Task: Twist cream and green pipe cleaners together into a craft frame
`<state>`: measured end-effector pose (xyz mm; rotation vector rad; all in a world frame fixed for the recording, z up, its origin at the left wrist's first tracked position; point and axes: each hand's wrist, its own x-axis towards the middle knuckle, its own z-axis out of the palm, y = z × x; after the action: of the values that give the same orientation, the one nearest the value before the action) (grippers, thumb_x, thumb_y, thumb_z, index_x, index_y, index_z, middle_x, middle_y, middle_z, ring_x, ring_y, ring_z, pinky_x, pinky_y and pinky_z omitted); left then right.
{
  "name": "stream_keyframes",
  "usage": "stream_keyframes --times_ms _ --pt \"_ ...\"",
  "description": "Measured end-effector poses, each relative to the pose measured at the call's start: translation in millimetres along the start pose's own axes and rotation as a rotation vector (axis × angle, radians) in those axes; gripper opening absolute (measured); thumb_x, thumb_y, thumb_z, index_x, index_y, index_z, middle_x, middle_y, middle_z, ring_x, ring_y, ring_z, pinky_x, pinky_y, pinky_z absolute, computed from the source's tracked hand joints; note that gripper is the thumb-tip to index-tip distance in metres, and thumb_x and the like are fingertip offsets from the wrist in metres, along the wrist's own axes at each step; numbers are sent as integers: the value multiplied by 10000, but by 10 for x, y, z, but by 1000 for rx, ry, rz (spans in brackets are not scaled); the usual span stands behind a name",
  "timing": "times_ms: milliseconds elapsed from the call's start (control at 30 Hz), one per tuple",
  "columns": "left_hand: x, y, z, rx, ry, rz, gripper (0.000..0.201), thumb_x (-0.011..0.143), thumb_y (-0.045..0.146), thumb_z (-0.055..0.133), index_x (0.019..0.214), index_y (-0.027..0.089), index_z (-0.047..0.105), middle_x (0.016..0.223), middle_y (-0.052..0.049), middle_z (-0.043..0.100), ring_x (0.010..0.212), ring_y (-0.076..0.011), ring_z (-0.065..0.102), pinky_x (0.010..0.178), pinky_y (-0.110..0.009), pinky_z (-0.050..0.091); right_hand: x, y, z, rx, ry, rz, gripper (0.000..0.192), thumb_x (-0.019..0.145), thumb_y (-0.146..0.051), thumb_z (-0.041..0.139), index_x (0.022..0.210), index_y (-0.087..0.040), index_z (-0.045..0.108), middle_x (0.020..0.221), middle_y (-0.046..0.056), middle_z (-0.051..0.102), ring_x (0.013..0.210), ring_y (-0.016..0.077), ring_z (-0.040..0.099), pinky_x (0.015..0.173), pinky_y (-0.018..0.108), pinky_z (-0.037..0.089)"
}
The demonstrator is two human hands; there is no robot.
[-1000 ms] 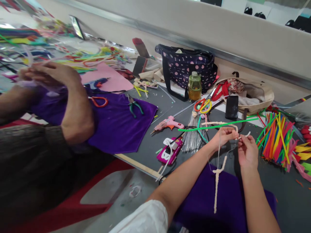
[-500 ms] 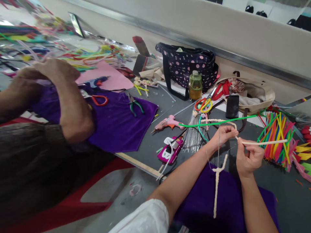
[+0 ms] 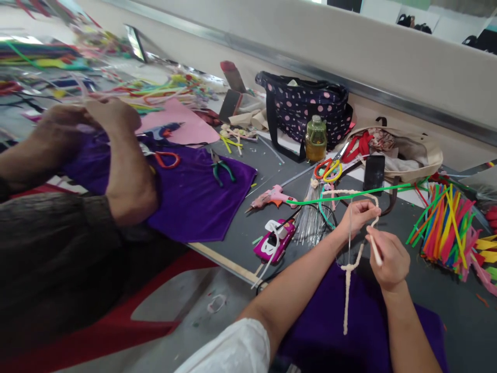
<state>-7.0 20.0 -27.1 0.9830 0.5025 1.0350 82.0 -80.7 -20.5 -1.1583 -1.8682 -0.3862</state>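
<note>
A co-worker's hands (image 3: 93, 122) are working something pale far to the left of the person's own, above a purple cloth (image 3: 194, 194) where one pair of green-handled pliers (image 3: 220, 170) is lying. Two pink glue guns are sitting left of the left hand (image 3: 359, 216): one (image 3: 274, 197) up and away, one (image 3: 274, 242) lower and nearer.

The left hand is pinching the top of a cream pipe-cleaner loop (image 3: 351, 259), fingers closed narrow on it; its tail is hanging down over a second purple cloth (image 3: 326, 321) beneath both wrists. The right hand (image 3: 390, 259), just beside and below, is gripping the free cream end in a closed fist.

As a judgement, the wrap is risking slipping loose if either pinch is easing, and the green stem (image 3: 361, 194) crossing just above the left hand is likely snagging. One phone (image 3: 374, 172) is lying beyond; one multicoloured bundle (image 3: 446, 228) to the right.
</note>
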Motion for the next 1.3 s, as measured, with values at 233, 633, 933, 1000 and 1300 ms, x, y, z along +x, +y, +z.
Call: stream_keyframes --times_ms 233,633,933,1000,1300 --pt "38 36 -59 -67 88 -67 369 593 437 793 638 111 625 599 17 539 553 -55 409 566 -222 282 51 -44 93 171 -101 -41 429 850 -60 481 1245 -206 567 1101 116 685 1001 218 652 830 381 552" --pt "79 -9 -103 -65 165 83 279 641 375 784 643 123 662 654 1 578 624 -78 475 640 -224 364 50 -110 170 293 30 705 310 772 -391 693 984 -194 585 751 -5 551 590 118 481 579 263 445" --pt "109 -30 -149 -66 179 96 275 667 375 764 640 124 654 662 -7 601 640 -85 508 672 -226 391 97 163 -105 1118 -433 1138 256 742 -406 726 728 -157 665 478 -66 424 409 42 313 399 189 206" --pt "99 -34 -133 -59 160 85 275 673 377 760 648 122 661 665 -11 608 637 -87 517 670 -229 393 103 147 -113 1176 -372 1158 229 726 -388 742 761 -170 683 524 -44 508 388 46 370 369 180 237" --pt "100 -39 -137 -85 169 71 272 663 389 766 659 131 678 675 -11 614 631 -83 516 661 -229 395 85 -6 91 618 -253 839 187 768 -370 678 865 -210 672 772 3 627 613 139 612 553 261 506"
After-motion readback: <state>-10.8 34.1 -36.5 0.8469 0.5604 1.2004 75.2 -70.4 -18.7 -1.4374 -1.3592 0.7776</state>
